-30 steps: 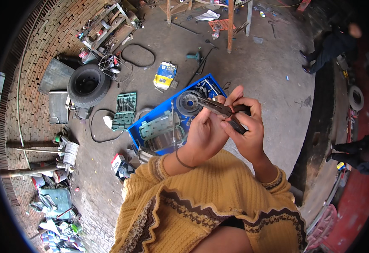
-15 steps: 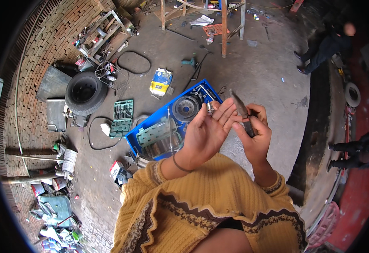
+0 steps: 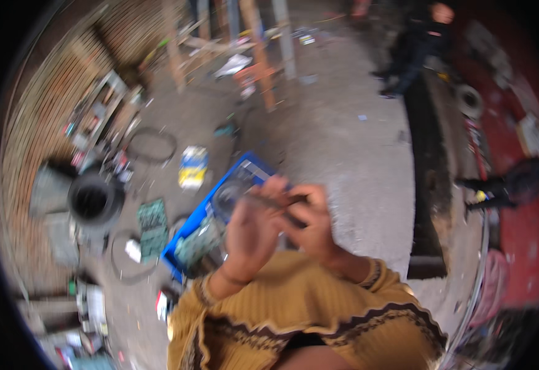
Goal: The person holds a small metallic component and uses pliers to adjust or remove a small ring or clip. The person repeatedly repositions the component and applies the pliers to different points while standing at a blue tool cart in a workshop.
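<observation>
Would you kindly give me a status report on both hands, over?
Right hand holding dark tool. Left hand close beside it, grip too blurred to tell. Hands block part of blue tray from view.

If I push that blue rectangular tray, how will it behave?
The blue rectangular tray will likely feel heavy, holding a round, metal-looking grey part and a green boxy case. Those may slide inside it; its broad shape probably resists tipping.

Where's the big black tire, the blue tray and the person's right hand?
Tire [image 3: 112, 198]: head view, on the rubber right of the hole.
Blue tray [image 3: 205, 205]: head view, on its left rim.
Right hand [image 3: 316, 221]: head view, middle of its back.
</observation>
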`<move>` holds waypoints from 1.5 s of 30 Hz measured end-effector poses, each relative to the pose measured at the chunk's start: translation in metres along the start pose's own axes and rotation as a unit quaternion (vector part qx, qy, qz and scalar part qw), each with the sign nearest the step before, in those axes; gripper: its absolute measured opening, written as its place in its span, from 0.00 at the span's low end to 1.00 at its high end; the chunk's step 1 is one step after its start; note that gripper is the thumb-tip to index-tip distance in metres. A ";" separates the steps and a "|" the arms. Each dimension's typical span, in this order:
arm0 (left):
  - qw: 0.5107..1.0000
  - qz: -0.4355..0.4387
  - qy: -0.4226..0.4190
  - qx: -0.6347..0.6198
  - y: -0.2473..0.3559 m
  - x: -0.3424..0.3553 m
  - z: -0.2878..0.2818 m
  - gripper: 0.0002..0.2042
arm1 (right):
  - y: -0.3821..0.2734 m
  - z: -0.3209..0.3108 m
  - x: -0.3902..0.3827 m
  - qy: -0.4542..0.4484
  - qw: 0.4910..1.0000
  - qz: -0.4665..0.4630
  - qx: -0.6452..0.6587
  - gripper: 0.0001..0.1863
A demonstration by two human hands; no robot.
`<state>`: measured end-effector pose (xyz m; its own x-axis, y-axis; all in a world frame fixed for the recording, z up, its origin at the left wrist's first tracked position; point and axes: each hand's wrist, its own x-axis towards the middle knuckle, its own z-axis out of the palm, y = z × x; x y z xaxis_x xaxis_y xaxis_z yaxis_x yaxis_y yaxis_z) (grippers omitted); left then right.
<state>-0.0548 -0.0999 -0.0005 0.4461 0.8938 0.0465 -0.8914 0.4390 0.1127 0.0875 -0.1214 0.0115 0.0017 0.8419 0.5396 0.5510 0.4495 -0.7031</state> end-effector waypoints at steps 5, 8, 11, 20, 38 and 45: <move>0.992 -0.003 -0.054 0.118 0.000 0.007 -0.010 0.20 | -0.001 0.003 -0.004 0.080 0.996 -0.036 0.012 0.10; 0.997 -0.049 -0.039 0.053 0.003 0.027 -0.022 0.18 | 0.002 0.003 0.001 0.119 0.992 -0.011 0.038 0.10; 0.988 -0.049 -0.063 0.134 0.016 0.030 -0.036 0.17 | 0.003 0.007 0.000 0.125 0.991 -0.016 0.041 0.11; 0.984 -0.146 -0.090 0.049 -0.016 0.043 -0.009 0.16 | 0.018 -0.021 -0.017 0.168 0.978 0.066 0.101 0.11; 0.918 -0.131 -0.043 0.371 -0.028 0.008 0.021 0.16 | 0.005 -0.064 -0.041 0.067 0.939 0.223 0.255 0.07; 0.878 -0.084 -0.051 0.468 -0.023 0.005 0.021 0.14 | 0.002 -0.050 -0.029 0.039 0.935 0.200 0.291 0.08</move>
<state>-0.0300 -0.1073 0.0180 0.6130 0.7893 0.0347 -0.3773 0.2539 0.8906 0.1306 -0.1599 0.0174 0.1836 0.9634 0.1956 -0.0541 0.2086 -0.9765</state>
